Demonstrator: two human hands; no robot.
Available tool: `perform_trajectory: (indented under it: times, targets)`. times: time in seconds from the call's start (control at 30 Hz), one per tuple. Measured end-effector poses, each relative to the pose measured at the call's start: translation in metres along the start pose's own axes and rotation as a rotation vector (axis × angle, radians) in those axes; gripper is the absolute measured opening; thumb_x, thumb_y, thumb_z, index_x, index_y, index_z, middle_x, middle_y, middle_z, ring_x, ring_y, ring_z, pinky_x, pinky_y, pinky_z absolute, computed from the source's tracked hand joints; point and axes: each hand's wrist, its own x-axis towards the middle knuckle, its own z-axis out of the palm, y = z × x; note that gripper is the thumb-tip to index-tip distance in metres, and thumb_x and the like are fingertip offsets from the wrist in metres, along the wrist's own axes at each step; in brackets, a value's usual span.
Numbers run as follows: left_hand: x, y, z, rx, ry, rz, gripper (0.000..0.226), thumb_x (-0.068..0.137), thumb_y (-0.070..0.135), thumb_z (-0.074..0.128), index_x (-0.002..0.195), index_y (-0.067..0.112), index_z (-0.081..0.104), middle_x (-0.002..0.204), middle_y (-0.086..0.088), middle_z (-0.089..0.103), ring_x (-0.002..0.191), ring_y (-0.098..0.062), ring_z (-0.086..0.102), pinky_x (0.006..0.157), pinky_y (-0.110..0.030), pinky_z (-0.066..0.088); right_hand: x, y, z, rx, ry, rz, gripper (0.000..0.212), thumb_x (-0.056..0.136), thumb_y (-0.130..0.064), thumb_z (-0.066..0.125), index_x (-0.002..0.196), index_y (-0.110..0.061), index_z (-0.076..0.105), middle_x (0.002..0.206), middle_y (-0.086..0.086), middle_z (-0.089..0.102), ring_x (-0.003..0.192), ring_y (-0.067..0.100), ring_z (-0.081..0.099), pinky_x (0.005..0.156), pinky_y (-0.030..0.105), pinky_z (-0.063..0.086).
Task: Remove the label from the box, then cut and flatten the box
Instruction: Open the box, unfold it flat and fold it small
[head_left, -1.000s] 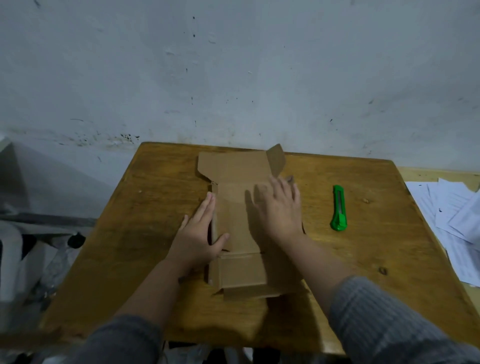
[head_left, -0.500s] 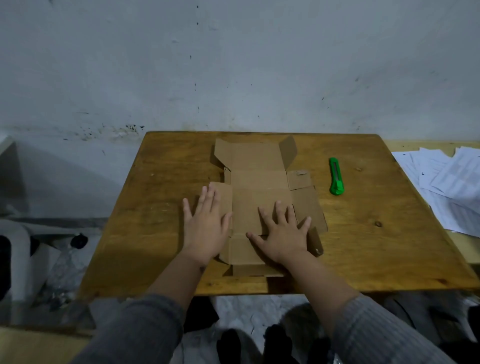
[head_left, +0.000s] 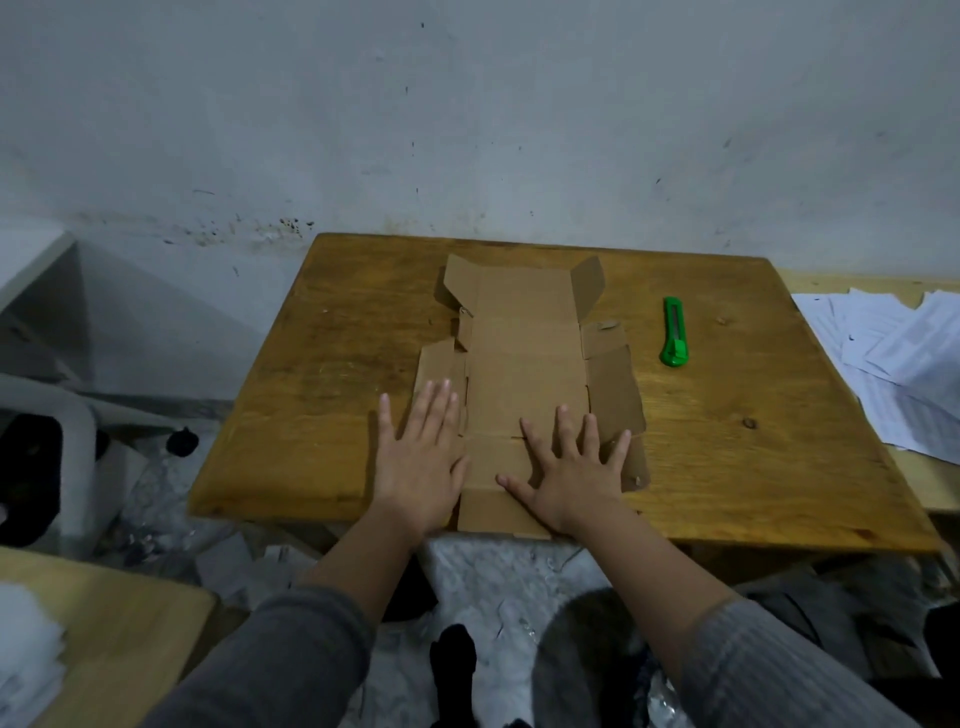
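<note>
A brown cardboard box (head_left: 524, 364) lies unfolded and nearly flat on the wooden table (head_left: 727, 457), its near end reaching the table's front edge. Two small flaps at its far end still stand up a little. My left hand (head_left: 418, 462) presses flat, fingers straight, on the box's left side flap. My right hand (head_left: 569, 475) presses with spread fingers on the near right part of the box. A green utility knife (head_left: 674, 332) lies on the table to the right of the box, apart from both hands. No label shows on the cardboard.
A heap of white printed papers (head_left: 893, 358) lies on a surface at the right. A second wooden surface (head_left: 130, 639) sits at the lower left. A grey wall stands behind the table. Scraps litter the floor below the front edge.
The box has gone from partly folded to spread flat. Both hands slid toward me and outward, the right one spreading its fingers. The view has pulled back from the table.
</note>
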Motion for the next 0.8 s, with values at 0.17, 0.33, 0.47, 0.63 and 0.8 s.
perform_trajectory:
  times: [0.17,0.33,0.47,0.63,0.8]
  targets:
    - [-0.005,-0.007,0.004,-0.044,0.029,-0.159,0.090,0.090,0.070,0.010,0.146,0.009,-0.025,0.153,-0.008,-0.035,0.141,-0.024,-0.032,0.108,-0.062,-0.017,0.001,0.003,0.010,0.035,0.018,-0.023,0.084,0.071,-0.086,0.004,0.141,-0.046,-0.021,0.156,0.002,-0.025,0.142,0.038,-0.022,0.103,0.071,-0.014]
    - [-0.011,-0.025,0.013,-0.172,-0.023,-0.326,0.108,0.078,0.085,0.009,0.147,0.008,-0.022,0.151,-0.005,-0.039,0.139,-0.024,-0.036,0.106,-0.062,-0.021,-0.001,0.005,0.014,0.057,0.043,-0.047,0.082,0.072,-0.084,0.001,0.141,-0.046,-0.021,0.156,0.003,-0.025,0.141,0.038,-0.023,0.103,0.070,-0.014]
    - [-0.017,-0.033,0.023,-0.216,-0.134,-0.348,0.113,0.072,0.088,-0.002,0.149,0.007,-0.017,0.155,-0.008,-0.029,0.140,-0.022,-0.034,0.110,-0.062,-0.017,-0.002,0.005,0.014,0.052,0.046,-0.055,0.082,0.072,-0.084,-0.001,0.142,-0.046,-0.020,0.156,0.003,-0.025,0.141,0.038,-0.023,0.104,0.070,-0.014]
    - [-0.018,-0.035,0.027,-0.312,-0.203,-0.334,0.110,0.074,0.086,0.001,0.150,0.009,-0.014,0.158,-0.007,-0.022,0.144,-0.020,-0.025,0.112,-0.062,-0.012,-0.002,0.005,0.015,0.048,0.058,-0.061,0.082,0.072,-0.084,-0.001,0.142,-0.046,-0.019,0.156,0.004,-0.024,0.141,0.038,-0.022,0.104,0.070,-0.012]
    - [-0.011,-0.035,0.013,-0.265,-0.266,-0.323,0.115,0.072,0.089,0.005,0.150,0.006,-0.011,0.159,-0.010,-0.017,0.145,-0.021,-0.023,0.110,-0.064,-0.015,-0.006,0.006,0.009,0.093,0.077,-0.061,0.079,0.076,-0.082,0.009,0.145,-0.046,-0.006,0.159,0.003,-0.012,0.145,0.034,-0.011,0.107,0.067,-0.012]
